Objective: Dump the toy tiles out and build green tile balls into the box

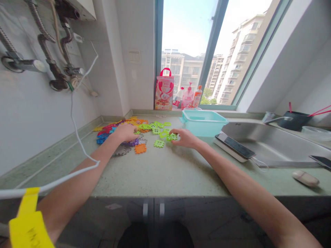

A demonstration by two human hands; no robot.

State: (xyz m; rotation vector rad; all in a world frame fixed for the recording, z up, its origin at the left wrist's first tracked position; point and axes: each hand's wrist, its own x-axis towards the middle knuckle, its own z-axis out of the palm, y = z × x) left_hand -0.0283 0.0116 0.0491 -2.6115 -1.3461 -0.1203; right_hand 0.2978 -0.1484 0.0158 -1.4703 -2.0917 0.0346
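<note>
A heap of flat plastic interlocking tiles (121,127) in red, blue, yellow, orange, purple and green lies on the pale green counter (160,172) near the back wall. My left hand (126,132) rests on the heap with fingers curled over purple and grey tiles. My right hand (184,137) pinches a green tile (172,137) at its fingertips, beside several loose green tiles (159,143). An orange tile (140,148) lies apart in front of the heap.
A turquoise plastic tub (204,120) stands behind my right hand. A phone on a white block (234,146) lies at the steel sink (271,144) edge. Bottles and a red bag (164,89) sit on the windowsill. A white cable (77,137) hangs across my left arm.
</note>
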